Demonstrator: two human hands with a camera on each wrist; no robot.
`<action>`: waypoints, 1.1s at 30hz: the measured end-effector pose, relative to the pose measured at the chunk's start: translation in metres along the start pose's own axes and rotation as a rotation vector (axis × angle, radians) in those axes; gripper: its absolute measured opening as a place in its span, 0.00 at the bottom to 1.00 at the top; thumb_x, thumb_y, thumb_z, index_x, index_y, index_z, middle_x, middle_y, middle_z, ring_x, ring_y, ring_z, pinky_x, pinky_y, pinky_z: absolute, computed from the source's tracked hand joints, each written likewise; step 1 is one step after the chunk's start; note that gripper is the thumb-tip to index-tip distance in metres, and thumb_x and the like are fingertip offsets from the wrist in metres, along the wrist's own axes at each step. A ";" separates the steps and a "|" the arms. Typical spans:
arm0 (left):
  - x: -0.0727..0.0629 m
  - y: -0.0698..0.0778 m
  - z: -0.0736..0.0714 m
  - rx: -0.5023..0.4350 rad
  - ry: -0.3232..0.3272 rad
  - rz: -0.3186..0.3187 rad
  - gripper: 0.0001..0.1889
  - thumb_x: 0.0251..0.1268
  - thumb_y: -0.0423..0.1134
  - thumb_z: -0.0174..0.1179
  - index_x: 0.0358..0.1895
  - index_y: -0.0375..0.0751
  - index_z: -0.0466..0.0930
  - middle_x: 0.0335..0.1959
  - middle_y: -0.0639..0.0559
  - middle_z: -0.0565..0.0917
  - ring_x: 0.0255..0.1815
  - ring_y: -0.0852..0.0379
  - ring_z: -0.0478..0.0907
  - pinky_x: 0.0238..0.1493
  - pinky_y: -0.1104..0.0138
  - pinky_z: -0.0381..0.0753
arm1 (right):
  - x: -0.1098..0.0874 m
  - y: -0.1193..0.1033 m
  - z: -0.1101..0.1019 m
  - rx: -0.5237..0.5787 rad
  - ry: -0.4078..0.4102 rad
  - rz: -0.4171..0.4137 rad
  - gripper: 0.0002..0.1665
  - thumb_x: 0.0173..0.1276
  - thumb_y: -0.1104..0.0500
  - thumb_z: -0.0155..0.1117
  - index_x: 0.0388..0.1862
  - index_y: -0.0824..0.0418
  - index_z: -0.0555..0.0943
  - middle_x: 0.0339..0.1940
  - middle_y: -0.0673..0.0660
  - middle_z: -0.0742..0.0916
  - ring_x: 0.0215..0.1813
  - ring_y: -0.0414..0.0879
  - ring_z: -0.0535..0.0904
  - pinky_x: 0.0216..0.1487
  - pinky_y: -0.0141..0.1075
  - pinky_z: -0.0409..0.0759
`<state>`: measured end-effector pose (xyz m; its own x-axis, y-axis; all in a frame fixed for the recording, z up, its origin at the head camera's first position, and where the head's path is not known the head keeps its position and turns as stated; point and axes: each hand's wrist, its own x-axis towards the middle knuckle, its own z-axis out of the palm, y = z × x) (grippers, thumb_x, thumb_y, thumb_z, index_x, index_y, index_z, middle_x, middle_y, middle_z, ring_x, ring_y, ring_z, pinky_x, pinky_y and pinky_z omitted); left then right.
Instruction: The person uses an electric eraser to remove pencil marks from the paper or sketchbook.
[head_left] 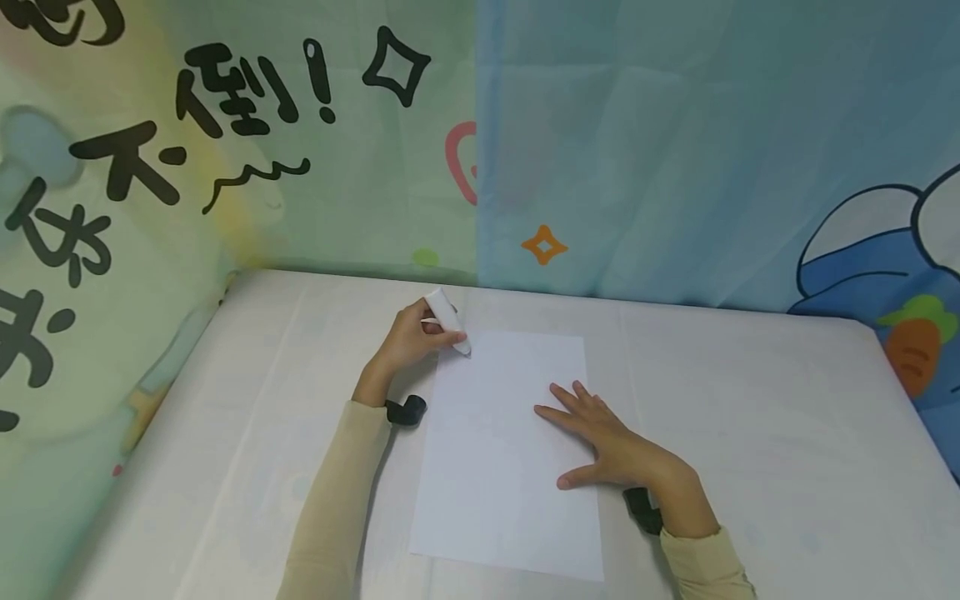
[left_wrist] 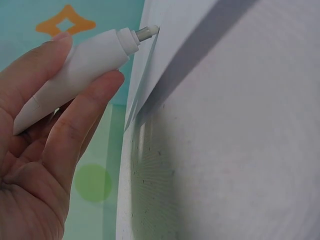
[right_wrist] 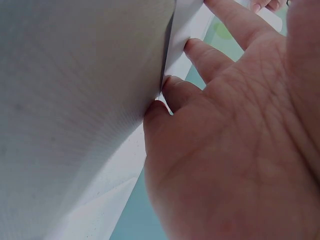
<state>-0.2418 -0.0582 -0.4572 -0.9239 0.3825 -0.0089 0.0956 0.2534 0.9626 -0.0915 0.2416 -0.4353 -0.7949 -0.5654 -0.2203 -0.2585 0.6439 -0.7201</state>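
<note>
A white correction pen [head_left: 447,321] with a metal tip is pinched between the thumb and fingers of my left hand [head_left: 414,337]. In the left wrist view, the tip of the pen [left_wrist: 95,65] points at the edge of a white paper sheet [left_wrist: 165,45], which lifts slightly off the table there; whether they touch I cannot tell. The sheet [head_left: 510,467] lies upright before me, its upper left corner by the pen. My right hand [head_left: 607,437] rests with spread fingers on the sheet's right side. Its fingertips [right_wrist: 192,45] reach the paper in the right wrist view.
A white cloth covers the table [head_left: 712,400]. Behind it hangs a printed backdrop [head_left: 637,150] in green and blue, with black lettering at the left. Each wrist wears a black camera mount [head_left: 407,411].
</note>
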 end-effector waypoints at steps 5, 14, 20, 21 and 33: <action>0.000 0.001 0.000 0.002 0.005 -0.007 0.23 0.56 0.27 0.70 0.53 0.26 0.71 0.48 0.33 0.79 0.47 0.41 0.84 0.42 0.66 0.85 | 0.000 -0.001 -0.001 -0.006 -0.001 0.006 0.54 0.52 0.45 0.77 0.74 0.58 0.63 0.79 0.66 0.52 0.78 0.68 0.33 0.73 0.64 0.32; 0.000 0.001 -0.001 0.028 0.039 0.022 0.22 0.56 0.28 0.70 0.53 0.27 0.72 0.47 0.33 0.80 0.44 0.44 0.84 0.41 0.69 0.83 | 0.001 -0.001 0.000 0.004 -0.002 0.016 0.54 0.53 0.45 0.77 0.75 0.58 0.63 0.80 0.64 0.51 0.78 0.67 0.33 0.73 0.63 0.31; 0.001 0.000 0.000 0.026 0.042 0.006 0.23 0.56 0.28 0.70 0.53 0.27 0.72 0.47 0.33 0.80 0.45 0.42 0.83 0.41 0.68 0.83 | 0.000 -0.002 0.000 0.011 0.001 0.008 0.54 0.53 0.46 0.77 0.75 0.59 0.63 0.79 0.65 0.51 0.78 0.68 0.33 0.73 0.63 0.31; 0.001 0.000 0.000 0.028 0.039 0.004 0.23 0.56 0.28 0.70 0.53 0.27 0.72 0.48 0.33 0.80 0.45 0.42 0.83 0.42 0.68 0.83 | 0.000 -0.002 0.000 0.010 0.001 0.009 0.54 0.52 0.46 0.77 0.75 0.59 0.63 0.80 0.65 0.51 0.78 0.68 0.33 0.73 0.63 0.31; 0.000 0.002 0.000 0.025 0.008 -0.015 0.23 0.56 0.28 0.69 0.53 0.26 0.71 0.49 0.33 0.79 0.48 0.41 0.84 0.43 0.66 0.84 | 0.000 -0.002 -0.001 0.002 0.004 0.006 0.54 0.52 0.45 0.77 0.74 0.58 0.63 0.79 0.66 0.52 0.78 0.69 0.34 0.72 0.65 0.32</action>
<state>-0.2416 -0.0575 -0.4552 -0.9281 0.3717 -0.0214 0.0908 0.2817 0.9552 -0.0913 0.2403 -0.4332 -0.7987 -0.5595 -0.2214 -0.2529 0.6460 -0.7202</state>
